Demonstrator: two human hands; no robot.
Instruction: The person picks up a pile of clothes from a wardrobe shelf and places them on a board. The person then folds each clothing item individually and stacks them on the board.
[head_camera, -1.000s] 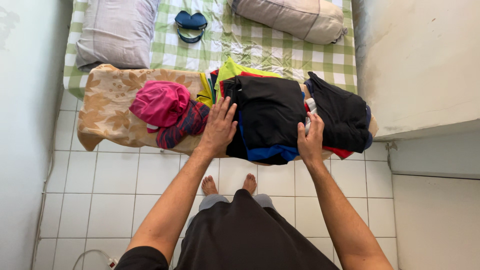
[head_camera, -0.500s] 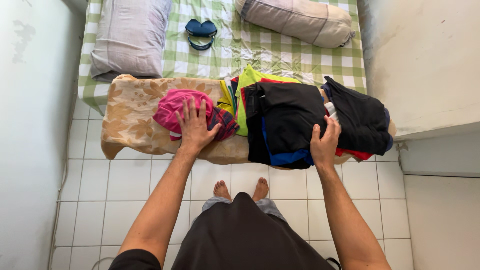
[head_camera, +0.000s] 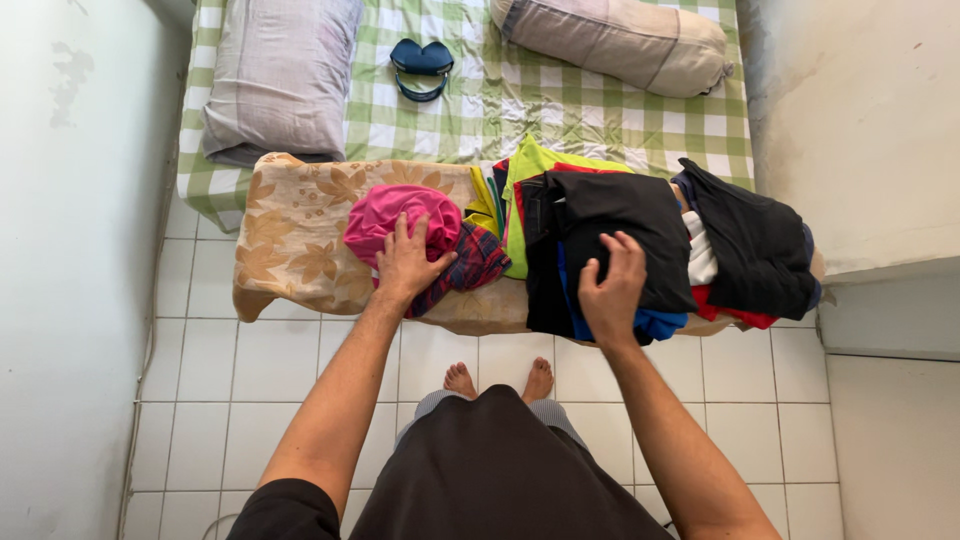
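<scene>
Head view, floral blanket (head_camera: 290, 235) on checked bed (head_camera: 480, 110), white tiled floor (head_camera: 250, 380)

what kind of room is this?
Most likely a small bedroom. A mattress with a green checked sheet lies on a white tiled floor, with a pillow and a bolster on it. Clothes are piled along its near edge.

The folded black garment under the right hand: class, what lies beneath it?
Under the black garment, beneath the right hand, a blue layer and a lime-green one peek out. How many more pieces lie below is covered.
</scene>
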